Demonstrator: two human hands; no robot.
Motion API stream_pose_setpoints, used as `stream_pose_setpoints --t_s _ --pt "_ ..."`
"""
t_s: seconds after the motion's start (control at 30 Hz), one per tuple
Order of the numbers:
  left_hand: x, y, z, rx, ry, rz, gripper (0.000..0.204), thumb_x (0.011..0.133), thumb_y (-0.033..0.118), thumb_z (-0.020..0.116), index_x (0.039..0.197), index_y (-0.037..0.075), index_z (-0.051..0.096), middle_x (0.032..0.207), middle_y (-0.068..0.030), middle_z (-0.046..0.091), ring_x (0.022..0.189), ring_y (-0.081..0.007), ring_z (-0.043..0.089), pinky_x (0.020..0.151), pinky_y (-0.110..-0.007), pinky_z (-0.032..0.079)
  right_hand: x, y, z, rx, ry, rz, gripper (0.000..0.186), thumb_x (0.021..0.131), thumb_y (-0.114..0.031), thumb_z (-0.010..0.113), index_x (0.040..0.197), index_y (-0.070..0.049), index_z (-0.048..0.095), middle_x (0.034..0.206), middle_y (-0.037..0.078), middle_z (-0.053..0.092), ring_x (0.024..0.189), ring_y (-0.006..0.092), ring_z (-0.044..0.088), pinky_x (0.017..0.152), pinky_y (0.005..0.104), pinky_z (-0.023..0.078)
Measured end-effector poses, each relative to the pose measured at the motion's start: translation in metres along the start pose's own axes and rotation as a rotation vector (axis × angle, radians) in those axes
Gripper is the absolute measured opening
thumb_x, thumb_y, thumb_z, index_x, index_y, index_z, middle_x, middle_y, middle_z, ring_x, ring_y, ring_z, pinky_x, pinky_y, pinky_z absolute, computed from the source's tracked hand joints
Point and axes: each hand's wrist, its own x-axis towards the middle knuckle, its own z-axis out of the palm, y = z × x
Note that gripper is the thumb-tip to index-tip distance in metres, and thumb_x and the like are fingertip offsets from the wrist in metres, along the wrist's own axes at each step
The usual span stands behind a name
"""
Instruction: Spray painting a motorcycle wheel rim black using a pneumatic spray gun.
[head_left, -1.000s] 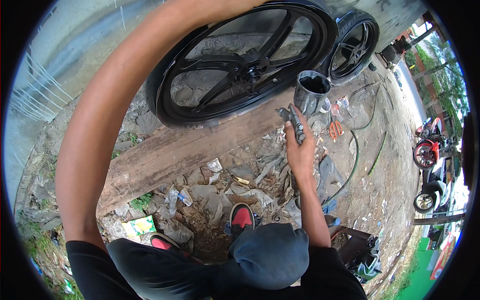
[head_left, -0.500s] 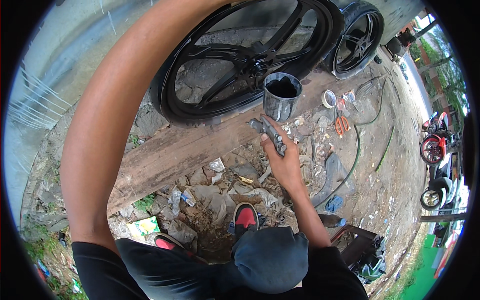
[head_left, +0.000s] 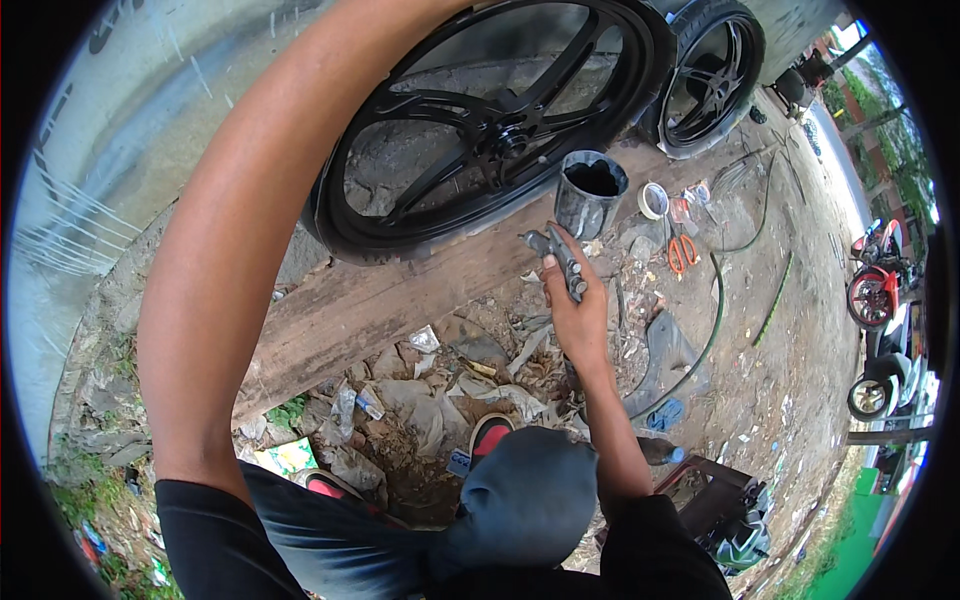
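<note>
My right hand (head_left: 582, 318) is closed around a grey, paint-stained spray gun (head_left: 562, 262). A paint cup (head_left: 586, 215) tops the gun, with dark paint coating its inside. Its nozzle points left, below the rim of a large black spoked motorcycle wheel (head_left: 512, 142). That wheel stands tilted against the wall on a wooden plank (head_left: 340, 322). My left arm (head_left: 235, 230) reaches up along the wheel's left side and leaves the picture at the top, so the left hand is hidden from view.
Behind to the right leans a second black wheel (head_left: 718, 92). On the dirt lie a tape roll (head_left: 653, 200), orange-handled scissors (head_left: 683, 255), a green hose (head_left: 716, 310) and a blue-capped bottle (head_left: 660, 452). Plastic litter (head_left: 405, 395) surrounds my shoes. Parked motorcycles (head_left: 873, 295) stand far right.
The spray gun in my right hand has shifted slightly right relative to the wheel. My right knee has moved a little, and the view has shifted slightly.
</note>
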Motion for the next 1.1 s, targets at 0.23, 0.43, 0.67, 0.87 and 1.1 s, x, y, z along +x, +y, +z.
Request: stream_pose_setpoints --t_s 0.23,0.43,0.67,0.87,1.1 --pt "0.023 0.02 0.009 0.024 -0.049 -0.109 0.047 0.095 0.035 0.074 0.113 -0.007 0.077 0.103 -0.0277 0.078 0.094 -0.036 0.077 0.089 -0.043 0.058 0.023 0.009 -0.031 0.008 0.18 -0.069 0.04 0.108 -0.018 0.061 0.148 -0.011 0.062 0.115 0.019 0.076 0.102 0.0153 0.068 0.094 0.0349 0.053" --pt "0.061 0.0 0.027 0.082 -0.055 -0.093 0.047 0.093 0.037 0.076 0.112 -0.006 0.078 0.103 -0.0261 0.078 0.094 -0.0344 0.077 0.088 -0.042 0.057 0.042 0.009 -0.053 0.065 0.263 -0.065 0.041 0.109 -0.018 0.061 0.148 -0.009 0.061 0.131 0.024 0.072 0.124 0.0234 0.065 0.108 0.0386 0.048" --pt "0.092 -0.032 0.044 0.083 -0.059 -0.102 0.049 0.087 0.042 0.08 0.11 -0.001 0.08 0.105 -0.0244 0.079 0.098 -0.0364 0.076 0.091 -0.042 0.057 0.047 0.017 -0.046 -0.049 0.224 -0.21 0.042 0.11 -0.018 0.06 0.151 -0.011 0.059 0.087 -0.002 0.062 0.07 0.0039 0.049 0.06 0.0227 0.043" --pt "0.093 -0.018 0.043 0.055 -0.071 -0.162 0.048 0.084 0.042 0.083 0.103 -0.002 0.081 0.106 -0.0267 0.077 0.1 -0.0383 0.075 0.092 -0.043 0.057 0.031 0.007 -0.03 -0.015 0.057 -0.078 0.041 0.108 -0.017 0.062 0.148 -0.01 0.062 0.121 0.022 0.076 0.108 0.0185 0.069 0.097 0.0362 0.052" --pt "0.059 0.026 0.037 0.07 0.007 -0.188 0.049 0.086 0.036 0.081 0.111 -0.007 0.077 0.119 -0.0321 0.072 0.114 -0.0468 0.069 0.1 -0.05 0.056 0.053 -0.005 -0.037 -0.028 0.144 0.011 0.041 0.107 -0.019 0.063 0.148 -0.012 0.062 0.11 0.016 0.077 0.091 0.0114 0.063 0.087 0.0314 0.052"
